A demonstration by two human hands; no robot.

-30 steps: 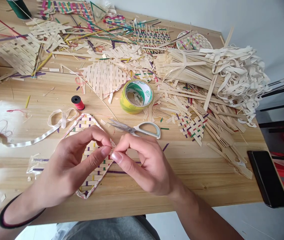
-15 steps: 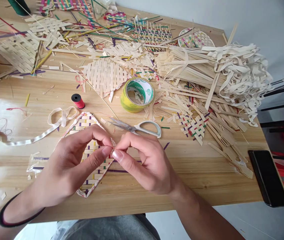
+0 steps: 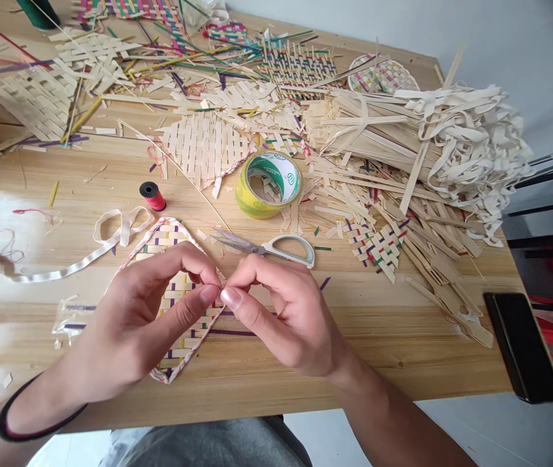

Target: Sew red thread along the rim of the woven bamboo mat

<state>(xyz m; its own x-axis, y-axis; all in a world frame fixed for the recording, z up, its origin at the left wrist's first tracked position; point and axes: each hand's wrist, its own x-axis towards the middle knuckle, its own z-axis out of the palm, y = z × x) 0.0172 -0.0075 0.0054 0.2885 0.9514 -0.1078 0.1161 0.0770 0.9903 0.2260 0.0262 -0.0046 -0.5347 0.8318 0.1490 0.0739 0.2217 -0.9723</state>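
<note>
Nearer you than the scissors point(image 3: 257, 249), your left hand point(image 3: 147, 324) and right hand point(image 3: 283, 318) sit close together, thumb and forefinger pinched (on what, I cannot tell), over the woven panel point(image 3: 179, 347), which lies to the scissors' near left.

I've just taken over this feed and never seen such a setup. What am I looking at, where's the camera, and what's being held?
There's no machine: these are bare hands, seen by one camera worn on the head, looking forward and down. The left hand and right hand pinch close together, fingertips to fingertips, above a woven piece; anything between them is too small to make out. On the table beyond are scissors, tape and a red spool. Further back and right lies a bundle of pale strips, and a phone sits at the right edge.
</note>
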